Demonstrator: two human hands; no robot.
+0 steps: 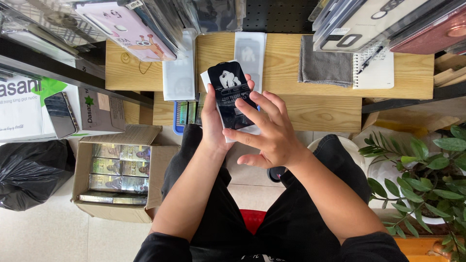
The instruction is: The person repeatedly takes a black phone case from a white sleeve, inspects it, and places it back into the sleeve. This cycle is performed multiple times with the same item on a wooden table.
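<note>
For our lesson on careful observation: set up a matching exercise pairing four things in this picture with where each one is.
Things:
1. black flat packet
2. grey cloth
3. cardboard box
4. potted plant

Places:
A. on the floor, left of the person's legs
B. on the wooden desk, beside a notebook
C. in the left hand
D. at the right edge, by the person's knee

Pairs: 1-C, 2-B, 3-A, 4-D

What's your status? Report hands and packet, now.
Left hand grips flat black-and-white rectangular packet. Right hand fingers on its front. Nothing in the way.
</note>
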